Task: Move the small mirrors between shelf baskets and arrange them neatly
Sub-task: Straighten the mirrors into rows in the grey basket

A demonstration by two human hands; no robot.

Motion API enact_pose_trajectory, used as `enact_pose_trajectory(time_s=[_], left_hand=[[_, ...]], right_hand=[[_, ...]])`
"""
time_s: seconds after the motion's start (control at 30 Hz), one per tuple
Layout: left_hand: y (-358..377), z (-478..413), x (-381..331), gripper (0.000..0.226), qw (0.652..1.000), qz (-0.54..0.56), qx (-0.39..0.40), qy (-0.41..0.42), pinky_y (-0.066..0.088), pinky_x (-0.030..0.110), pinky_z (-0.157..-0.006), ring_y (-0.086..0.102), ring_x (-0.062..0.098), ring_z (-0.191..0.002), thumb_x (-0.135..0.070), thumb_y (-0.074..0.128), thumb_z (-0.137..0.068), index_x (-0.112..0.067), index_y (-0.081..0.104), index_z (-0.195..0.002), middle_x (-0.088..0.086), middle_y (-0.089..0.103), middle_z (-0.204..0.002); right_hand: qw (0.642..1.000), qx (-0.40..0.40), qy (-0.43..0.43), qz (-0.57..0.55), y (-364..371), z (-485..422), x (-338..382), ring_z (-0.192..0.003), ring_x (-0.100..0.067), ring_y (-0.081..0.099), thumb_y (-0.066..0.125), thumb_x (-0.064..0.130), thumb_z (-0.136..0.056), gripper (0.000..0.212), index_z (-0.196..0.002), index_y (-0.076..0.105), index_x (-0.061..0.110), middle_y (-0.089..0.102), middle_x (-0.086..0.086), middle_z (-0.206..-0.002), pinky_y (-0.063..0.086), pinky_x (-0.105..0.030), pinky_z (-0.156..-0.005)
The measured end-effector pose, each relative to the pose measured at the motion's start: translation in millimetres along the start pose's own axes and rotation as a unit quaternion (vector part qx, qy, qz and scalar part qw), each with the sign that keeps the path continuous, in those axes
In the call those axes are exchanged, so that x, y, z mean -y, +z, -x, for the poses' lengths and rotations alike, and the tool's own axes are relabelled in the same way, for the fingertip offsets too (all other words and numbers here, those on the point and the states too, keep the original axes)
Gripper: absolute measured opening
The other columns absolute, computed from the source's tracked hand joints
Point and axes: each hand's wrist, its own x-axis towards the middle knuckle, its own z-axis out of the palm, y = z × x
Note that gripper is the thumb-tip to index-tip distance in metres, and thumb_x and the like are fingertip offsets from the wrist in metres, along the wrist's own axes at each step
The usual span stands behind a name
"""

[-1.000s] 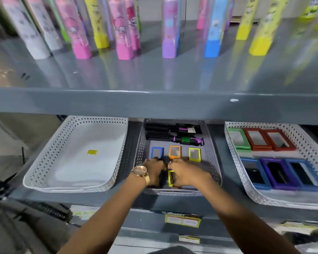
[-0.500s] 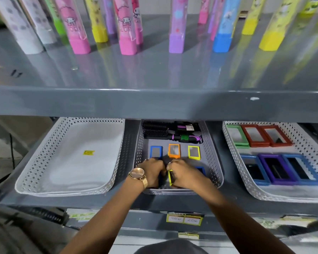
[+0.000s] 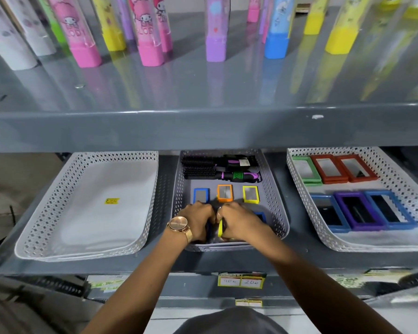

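A grey perforated basket (image 3: 276, 208) sits in the middle of the lower shelf. In it lie three small mirrors in a row: blue-framed (image 3: 201, 195), orange-framed (image 3: 225, 193) and yellow-framed (image 3: 250, 194). Another blue-framed mirror (image 3: 261, 216) peeks out right of my right hand. Both hands are down in the basket's front part, knuckles almost touching. My right hand (image 3: 239, 221) is closed around a yellow-framed mirror (image 3: 220, 228) held on edge. My left hand (image 3: 199, 220), with a gold watch on its wrist, is curled beside it; what it grips is hidden.
An empty white basket (image 3: 58, 201) with a yellow price sticker stands at the left. A white basket (image 3: 408, 189) at the right holds several larger framed mirrors. Two hair brushes (image 3: 217, 169) lie at the grey basket's back. The upper shelf edge (image 3: 203, 128) overhangs, carrying colourful tubes.
Both hands stay in the same spot at the front of the grey basket. The view has shifted slightly closer and upward; the mirrors in the row have not moved.
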Motion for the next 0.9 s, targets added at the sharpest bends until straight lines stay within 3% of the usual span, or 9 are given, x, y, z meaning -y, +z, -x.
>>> enact_pose_trajectory(time_s=[0.1,0.2,0.37,0.9], left_hand=[[-4,3,-2,0.052,1.0,0.001,0.001,0.009,0.053,0.041,-0.078,0.063,0.038,-0.098,-0.013,0.07,-0.073,-0.016,0.048,-0.12,0.016,0.065,-0.107],[-7,6,-5,0.068,1.0,0.012,0.0,0.017,0.052,0.042,-0.075,0.064,0.04,-0.097,-0.014,0.07,-0.073,-0.02,0.035,-0.131,0.016,0.066,-0.107],[-8,6,-7,0.065,1.0,0.02,-0.004,0.013,0.054,0.043,-0.075,0.065,0.041,-0.095,-0.016,0.071,-0.072,-0.02,0.037,-0.128,0.017,0.066,-0.104],[-6,4,0,0.087,1.0,0.004,0.0,0.02,0.056,0.044,-0.073,0.065,0.039,-0.093,-0.013,0.073,-0.069,-0.022,0.027,-0.142,0.017,0.066,-0.1]], right_hand=[[1.0,0.002,0.004,-0.007,-1,1,2,-0.109,-0.032,0.06,0.067,0.007,-0.079,0.031,-0.11,0.066,0.01,0.064,-0.013,-0.117,0.052,-0.038,-0.091],[1.0,0.002,0.0,-0.002,2,1,4,-0.102,-0.033,0.063,0.065,0.003,-0.08,0.029,-0.109,0.067,0.008,0.066,-0.015,-0.113,0.053,-0.037,-0.084],[1.0,0.007,0.018,-0.001,0,0,9,-0.101,-0.033,0.063,0.067,0.005,-0.081,0.028,-0.109,0.067,0.007,0.066,-0.015,-0.111,0.051,-0.034,-0.078],[1.0,0.022,0.009,-0.02,-7,2,6,-0.104,-0.026,0.066,0.062,-0.005,-0.08,0.03,-0.101,0.074,0.012,0.07,-0.006,-0.114,0.052,-0.034,-0.091]])
